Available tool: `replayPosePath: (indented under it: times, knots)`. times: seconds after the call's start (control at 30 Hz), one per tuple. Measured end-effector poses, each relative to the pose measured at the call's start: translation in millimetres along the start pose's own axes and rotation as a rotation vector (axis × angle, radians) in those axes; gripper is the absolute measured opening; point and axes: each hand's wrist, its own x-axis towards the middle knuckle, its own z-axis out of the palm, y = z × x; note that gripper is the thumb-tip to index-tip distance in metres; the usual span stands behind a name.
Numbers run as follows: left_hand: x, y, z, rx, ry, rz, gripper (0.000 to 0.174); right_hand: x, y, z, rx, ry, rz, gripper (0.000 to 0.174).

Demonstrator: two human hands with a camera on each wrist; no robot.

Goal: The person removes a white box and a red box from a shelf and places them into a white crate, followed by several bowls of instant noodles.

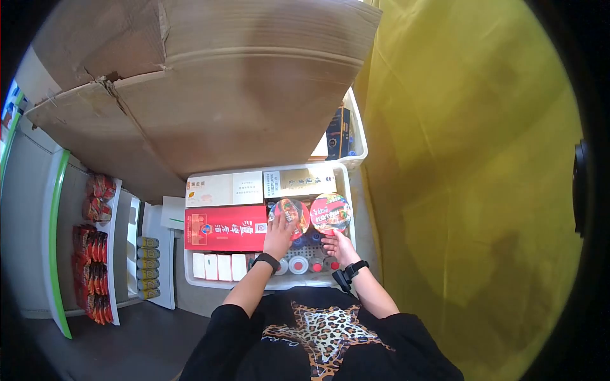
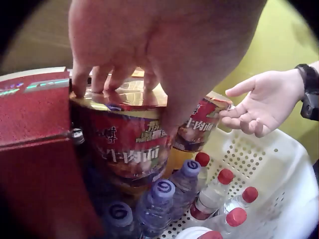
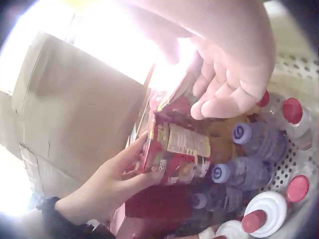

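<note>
Two instant noodle cups with round red printed lids stand side by side in a white plastic basket (image 2: 291, 164). My left hand (image 1: 277, 239) grips the left noodle cup (image 2: 132, 144) from above, its fingers over the lid and the thumb down the near side. At the rim of the right noodle cup (image 1: 330, 211) is my right hand (image 1: 343, 249), palm turned up and fingers loosely bent. In the left wrist view its fingertips overlap that cup's edge. Blue-capped bottles (image 2: 155, 201) and red-capped bottles (image 2: 212, 194) stand below and in front of the cups.
A red gift box (image 1: 222, 227), pale boxes (image 1: 223, 188) and small white cartons (image 1: 217, 267) fill the basket's left and back. A large cardboard sheet (image 1: 210, 108) rises behind. Shelves with red packets (image 1: 89, 273) stand left; a yellow curtain (image 1: 470, 190) hangs right.
</note>
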Motion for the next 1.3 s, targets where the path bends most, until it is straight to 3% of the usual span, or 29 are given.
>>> replayPosePath:
  times: [0.33, 0.6, 1.3]
  knots:
    - [-17, 12, 11, 0.049, 0.048, -0.033, 0.079, 5, -1, -1, -0.140, 0.048, -0.031, 0.033]
    - [-14, 19, 2, -0.115, 0.040, -0.103, 0.073, 2, 5, -6, -0.196, 0.090, -0.072, 0.028]
    - [-12, 25, 4, -0.091, 0.089, -0.144, 0.070, -8, 15, -4, -0.178, 0.039, 0.039, 0.032]
